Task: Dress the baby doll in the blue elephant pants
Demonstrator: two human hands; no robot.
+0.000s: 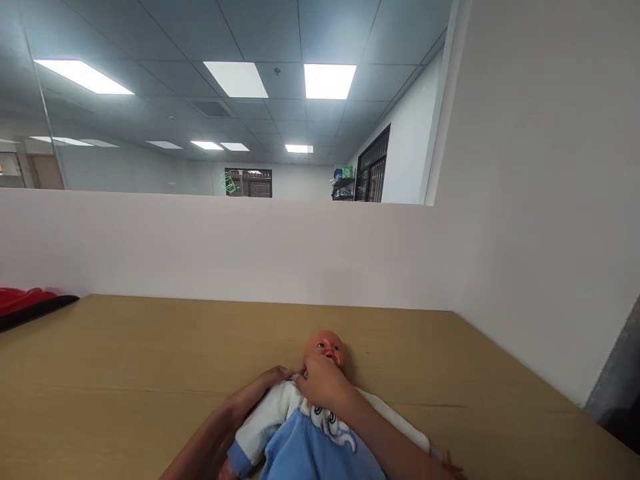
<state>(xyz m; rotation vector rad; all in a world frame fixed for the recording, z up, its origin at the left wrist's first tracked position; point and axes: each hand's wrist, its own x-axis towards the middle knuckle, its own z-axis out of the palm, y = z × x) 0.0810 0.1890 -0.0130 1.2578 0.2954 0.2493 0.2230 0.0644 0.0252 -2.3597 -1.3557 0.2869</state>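
A baby doll lies on its back with its head toward the wall, dressed in a fleecy outfit with a blue body, white sleeves and an animal face on the chest. My right hand crosses the chest, its fingers curled in at the collar just under the doll's chin. At the shoulder on the left side of the picture, my left hand has its fingers closed at the neckline. The fingertips of both hands meet there, and the bit of collar between them is mostly hidden.
The doll rests on a tan tabletop with a seam across it. A white wall with a large window borders the far edge, and another wall stands at the right. Something red with a black edge is at the far left.
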